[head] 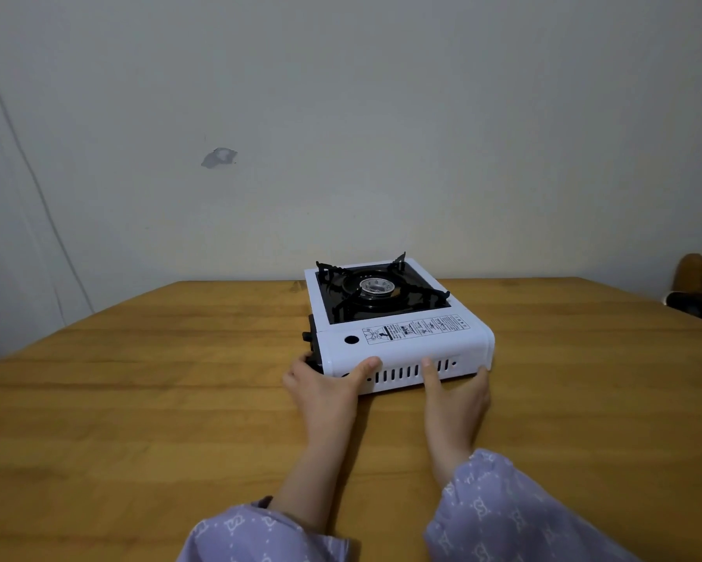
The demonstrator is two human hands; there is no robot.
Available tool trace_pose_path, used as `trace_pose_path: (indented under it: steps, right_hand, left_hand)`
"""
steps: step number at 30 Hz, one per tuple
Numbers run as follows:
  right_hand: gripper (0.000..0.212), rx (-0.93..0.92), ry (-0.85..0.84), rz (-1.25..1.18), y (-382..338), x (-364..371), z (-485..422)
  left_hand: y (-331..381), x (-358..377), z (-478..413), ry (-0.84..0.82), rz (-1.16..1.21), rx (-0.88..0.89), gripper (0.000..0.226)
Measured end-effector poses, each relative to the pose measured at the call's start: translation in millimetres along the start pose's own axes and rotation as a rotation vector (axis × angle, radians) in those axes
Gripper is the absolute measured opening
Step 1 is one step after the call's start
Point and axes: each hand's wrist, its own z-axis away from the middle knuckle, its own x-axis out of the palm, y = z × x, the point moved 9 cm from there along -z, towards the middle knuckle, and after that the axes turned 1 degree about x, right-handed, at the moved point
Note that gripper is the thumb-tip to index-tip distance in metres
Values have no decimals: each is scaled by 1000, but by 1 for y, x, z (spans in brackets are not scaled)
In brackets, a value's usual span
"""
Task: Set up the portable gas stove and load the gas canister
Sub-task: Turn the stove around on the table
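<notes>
Both hands on the near side of a white stove point(398, 342) at mid-table point(138, 399), left hand point(325, 385) cupping one corner, right hand point(456, 389) spread along the vented wall. Seemingly squaring it up; no gas canister visible

You're in a plain home room: a wooden table point(138, 399) against a scuffed pale wall point(341, 115), wooden furniture point(693, 273) past the table's far right corner.
</notes>
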Motion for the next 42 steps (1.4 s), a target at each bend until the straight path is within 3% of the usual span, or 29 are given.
trace_pose_path:
  steps: [6, 14, 20, 30, 35, 39, 42]
  right_hand:
    - [75, -17, -142, 1, -3, 23, 29]
    - [78, -34, -221, -3, -11, 25, 23]
    - [70, -32, -228, -29, -13, 15, 8]
    - [48, 1, -271, -53, -14, 3, -10]
    - [38, 12, -279, -54, -14, -3, -14]
    - [25, 19, -124, -72, -15, -12, -8]
    - [43, 69, 35, -85, -11, -17, 5]
  left_hand:
    - [6, 3, 20, 20, -40, -4, 113]
    - [6, -1, 33, 51, 117, -22, 56]
    - [6, 4, 41, 36, 156, -29, 38]
    - [12, 6, 52, 6, 134, 24, 51]
    - [3, 9, 40, 16, 203, -45, 40]
    - [-20, 8, 9, -5, 274, -169, 47]
    - [-26, 22, -7, -145, 513, -281, 65]
